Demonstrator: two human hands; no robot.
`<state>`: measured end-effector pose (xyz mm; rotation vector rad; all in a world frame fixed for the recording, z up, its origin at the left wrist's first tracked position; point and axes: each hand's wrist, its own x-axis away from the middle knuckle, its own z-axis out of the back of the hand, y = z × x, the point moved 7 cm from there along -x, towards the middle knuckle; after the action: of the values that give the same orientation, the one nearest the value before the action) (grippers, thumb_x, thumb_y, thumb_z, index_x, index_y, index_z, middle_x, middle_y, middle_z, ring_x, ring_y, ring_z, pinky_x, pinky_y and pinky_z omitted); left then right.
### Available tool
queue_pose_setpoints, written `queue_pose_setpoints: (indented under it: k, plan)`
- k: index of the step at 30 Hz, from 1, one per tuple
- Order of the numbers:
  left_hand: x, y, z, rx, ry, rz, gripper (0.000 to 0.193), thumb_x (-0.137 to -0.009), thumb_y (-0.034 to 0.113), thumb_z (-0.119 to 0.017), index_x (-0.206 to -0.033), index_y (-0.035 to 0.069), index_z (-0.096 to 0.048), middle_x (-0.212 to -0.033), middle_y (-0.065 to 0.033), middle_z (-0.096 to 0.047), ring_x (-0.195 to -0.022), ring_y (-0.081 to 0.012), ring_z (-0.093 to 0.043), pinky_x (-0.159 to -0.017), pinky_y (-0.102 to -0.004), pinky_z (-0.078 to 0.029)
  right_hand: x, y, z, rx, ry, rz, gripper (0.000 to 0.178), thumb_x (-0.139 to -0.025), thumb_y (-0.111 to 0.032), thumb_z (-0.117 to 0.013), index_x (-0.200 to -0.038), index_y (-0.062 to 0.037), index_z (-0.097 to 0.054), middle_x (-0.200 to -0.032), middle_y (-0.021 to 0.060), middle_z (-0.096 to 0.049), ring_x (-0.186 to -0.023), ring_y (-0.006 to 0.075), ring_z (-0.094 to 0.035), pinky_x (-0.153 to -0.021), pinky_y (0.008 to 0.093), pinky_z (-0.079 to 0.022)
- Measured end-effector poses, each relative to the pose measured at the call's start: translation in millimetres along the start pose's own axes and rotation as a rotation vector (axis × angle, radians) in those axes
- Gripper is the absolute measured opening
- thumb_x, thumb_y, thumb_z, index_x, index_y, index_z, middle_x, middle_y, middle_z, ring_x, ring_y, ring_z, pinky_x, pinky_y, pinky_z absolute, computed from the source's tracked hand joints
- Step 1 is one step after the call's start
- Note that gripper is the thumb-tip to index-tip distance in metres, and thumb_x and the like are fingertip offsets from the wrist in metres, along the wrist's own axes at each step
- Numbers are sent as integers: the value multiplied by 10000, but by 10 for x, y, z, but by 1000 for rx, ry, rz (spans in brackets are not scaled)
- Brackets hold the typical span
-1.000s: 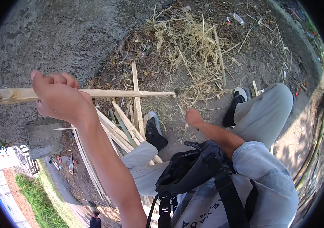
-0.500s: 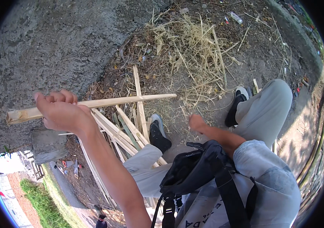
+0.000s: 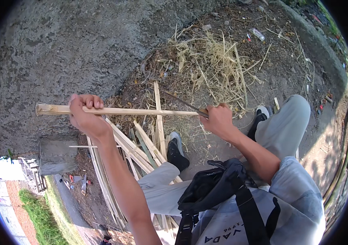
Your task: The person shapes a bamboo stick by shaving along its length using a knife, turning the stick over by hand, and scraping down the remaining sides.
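Observation:
My left hand (image 3: 87,116) is closed around a long, pale split-bamboo strip (image 3: 133,111) near its thicker left end. The strip lies almost level across the view, and its thin end reaches my right hand (image 3: 219,118). That hand grips a knife (image 3: 186,103), whose narrow dark blade slants up and to the left, beside the strip's thin end. Whether the blade touches the strip, I cannot tell. Below, several split strips (image 3: 131,149) lie in a loose pile by my left shoe (image 3: 175,151).
A heap of curly shavings (image 3: 212,61) covers the ground ahead. Rough concrete (image 3: 72,53) fills the upper left, with a grey block (image 3: 57,155) below it. A saw (image 3: 84,184) lies at the lower left. Long poles (image 3: 341,163) run along the right edge.
My right hand has risen to the strip's thin end, and the knife in it now shows. My left hand and the strip have shifted right, and the strip is nearly level.

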<state>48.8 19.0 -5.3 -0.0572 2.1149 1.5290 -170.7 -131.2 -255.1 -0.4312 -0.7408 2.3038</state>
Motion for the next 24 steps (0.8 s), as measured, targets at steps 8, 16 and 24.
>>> queue_pose_setpoints:
  k: [8,16,24]
  plan:
    - [93,9,-412,-90,-299,-38,274,-1016,301,-405,-1041,29,-406,-1014,-128,-499,-922,-240,-547,-713,-432,-502,107,199,574,-77,-274,-285,488,-834,-406,-631,-704,64,-652,-599,223,-603,-626,374,-641,-630,459,-498]
    - [268,-3,-488,58,-55,-171,383,-969,337,-535,-752,94,-334,-546,6,-291,-429,-85,-292,-391,-247,-292,62,-207,96,-508,137,-10,464,-897,-377,-572,-749,61,-601,-540,197,-565,-531,379,-598,-549,463,-470]
    - [401,35,-552,-10,81,-248,372,-949,318,-583,-816,110,-304,-541,38,-276,-421,-52,-270,-375,-236,-239,244,-219,-190,-367,-83,-158,396,-890,-352,-593,-746,17,-591,-566,194,-565,-519,396,-575,-517,464,-451]
